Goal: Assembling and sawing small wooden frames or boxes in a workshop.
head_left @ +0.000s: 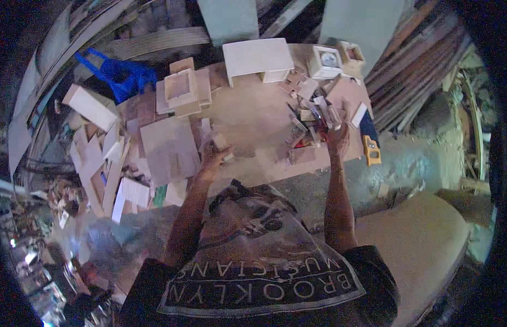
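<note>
My left hand [212, 157] is closed around a small light wooden block [219, 141] above the front left part of the worktable [242, 114]. On the right, my right hand [339, 139] reaches into a heap of hand tools and wood offcuts [307, 115]. Its fingers are next to a wooden piece [333, 116], but blur hides whether they grip it. A handsaw [372, 150] with a yellow-orange handle and dark blade lies just right of that hand. Left of my left hand lies a flat square board [169, 150].
Along the far edge stand a small white table-shaped wooden piece [257, 56], a box with a round dial [328, 58] and an open-topped wooden box [180, 87]. Boards and offcuts [95, 155] crowd the left. A blue plastic chair [122, 75] is behind; long planks [411, 60] lean right.
</note>
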The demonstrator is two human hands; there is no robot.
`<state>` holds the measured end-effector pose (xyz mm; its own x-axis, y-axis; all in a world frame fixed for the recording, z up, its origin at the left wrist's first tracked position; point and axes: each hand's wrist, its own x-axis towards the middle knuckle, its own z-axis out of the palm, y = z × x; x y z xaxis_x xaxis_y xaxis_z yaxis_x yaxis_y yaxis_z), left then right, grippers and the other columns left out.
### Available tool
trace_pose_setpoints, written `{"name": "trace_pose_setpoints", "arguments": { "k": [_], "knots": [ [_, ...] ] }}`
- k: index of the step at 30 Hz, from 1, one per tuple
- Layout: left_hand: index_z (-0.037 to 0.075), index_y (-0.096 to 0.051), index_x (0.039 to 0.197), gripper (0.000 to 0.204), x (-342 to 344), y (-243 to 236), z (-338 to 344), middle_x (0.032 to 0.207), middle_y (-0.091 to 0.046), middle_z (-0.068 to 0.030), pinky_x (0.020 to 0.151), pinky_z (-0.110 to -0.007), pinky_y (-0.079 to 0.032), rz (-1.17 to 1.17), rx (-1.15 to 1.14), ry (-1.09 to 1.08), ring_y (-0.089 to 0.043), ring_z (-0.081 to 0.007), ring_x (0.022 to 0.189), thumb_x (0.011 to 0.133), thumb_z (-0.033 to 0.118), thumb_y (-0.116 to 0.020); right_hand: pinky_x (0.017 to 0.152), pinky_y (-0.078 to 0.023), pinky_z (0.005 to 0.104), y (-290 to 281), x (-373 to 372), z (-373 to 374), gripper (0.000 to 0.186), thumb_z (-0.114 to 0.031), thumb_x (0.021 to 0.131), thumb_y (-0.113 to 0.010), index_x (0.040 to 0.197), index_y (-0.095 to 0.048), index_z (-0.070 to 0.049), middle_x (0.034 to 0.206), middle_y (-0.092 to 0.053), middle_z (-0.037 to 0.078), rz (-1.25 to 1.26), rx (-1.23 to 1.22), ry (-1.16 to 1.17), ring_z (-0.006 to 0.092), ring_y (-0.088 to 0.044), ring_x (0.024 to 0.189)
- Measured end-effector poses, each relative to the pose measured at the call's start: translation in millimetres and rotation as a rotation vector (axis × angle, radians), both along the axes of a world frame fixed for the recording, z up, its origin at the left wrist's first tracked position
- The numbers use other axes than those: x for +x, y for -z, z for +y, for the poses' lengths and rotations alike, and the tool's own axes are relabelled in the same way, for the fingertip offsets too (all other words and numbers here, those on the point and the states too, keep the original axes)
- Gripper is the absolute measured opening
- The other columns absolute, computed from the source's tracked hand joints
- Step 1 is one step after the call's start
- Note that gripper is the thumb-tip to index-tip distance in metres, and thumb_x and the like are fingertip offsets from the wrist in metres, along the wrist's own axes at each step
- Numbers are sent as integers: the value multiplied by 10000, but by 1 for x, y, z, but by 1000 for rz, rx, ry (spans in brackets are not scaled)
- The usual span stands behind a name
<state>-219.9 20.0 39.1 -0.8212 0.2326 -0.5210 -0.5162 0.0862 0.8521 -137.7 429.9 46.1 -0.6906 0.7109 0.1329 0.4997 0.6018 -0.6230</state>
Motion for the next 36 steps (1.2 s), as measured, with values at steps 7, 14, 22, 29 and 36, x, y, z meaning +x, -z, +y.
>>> {"name": "trace_pose_setpoints", "arguments": {
  "k": [7, 14, 22, 29, 36],
  "knots": [
    [134, -374, 1291, 696, 12, 19, 47, 1043, -581, -50, 616, -322, -479, 101, 29, -183, -577, -188, 871, 721, 217, -764, 853, -461, 380, 17, -15, -66, 450, -167, 755, -690, 1159, -536, -41, 1147, -568, 151, 15, -35, -384, 329, -547, 1034],
    [115, -510, 1184, 375, 35, 41, 8, 1077, -581, -54, 833, -400, -479, 180, -92, 147, -561, -201, 991, 824, 83, -609, 892, -463, 361, 60, -33, -161, 678, -194, 838, -662, 1379, -280, -50, 1210, -528, 158, -326, -847, -668, 224, -518, 1120],
    [86, -478, 1222, 397, 50, 99, -29, 1164, -568, -93, 898, -442, -453, -155, 916, -5, -573, -228, 987, 840, 118, -584, 885, -460, 344, 77, -44, -168, 583, -211, 865, -629, 1353, -354, -50, 1200, -521, 119, -36, -1059, -693, 206, -527, 1088],
    [144, -358, 1351, 565, 59, 71, -63, 1123, -586, -92, 790, -392, -484, 352, 202, 178, -586, -238, 951, 854, 244, -607, 745, -502, 282, 39, -31, -167, 365, -208, 887, -599, 1187, -487, -34, 1089, -575, 97, 96, -1101, -544, 170, -569, 1007],
    [121, -361, 1339, 497, 61, 98, -62, 1172, -560, -143, 698, -434, -508, 225, -98, 57, -589, -268, 905, 901, 271, -542, 1020, -337, 434, 2, -35, -172, 344, 32, 733, -578, 1068, -594, -47, 1164, -549, 193, 202, 130, -879, 367, -462, 1188]
  ]
}}
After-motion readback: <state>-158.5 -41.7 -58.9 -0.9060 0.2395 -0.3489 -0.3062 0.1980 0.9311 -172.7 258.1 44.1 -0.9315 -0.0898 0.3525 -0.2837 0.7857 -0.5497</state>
